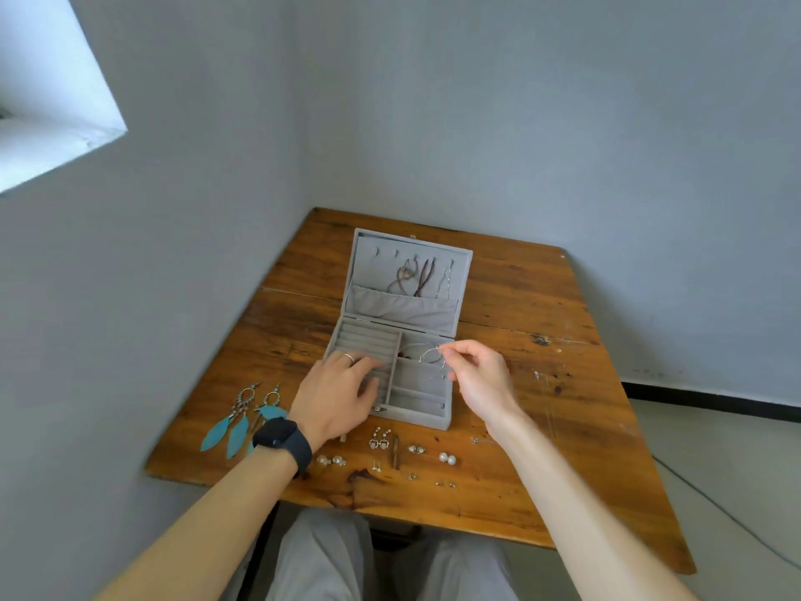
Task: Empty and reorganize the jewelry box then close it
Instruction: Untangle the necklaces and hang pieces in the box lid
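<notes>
Head view: the grey jewelry box was seen open on the wooden table, its lid raised. The left hand was laid on the ring rolls with fingers spread. A thin silver hoop was pinched between thumb and forefinger of the right hand, above the right compartments. Small earrings were laid before the box, with turquoise feather earrings at the left.

A black rectangular smartwatch wraps the left wrist; a thin silver ring circles a finger of the left hand. Forearms are bare. At six o'clock, light grey trousers cover the legs.
</notes>
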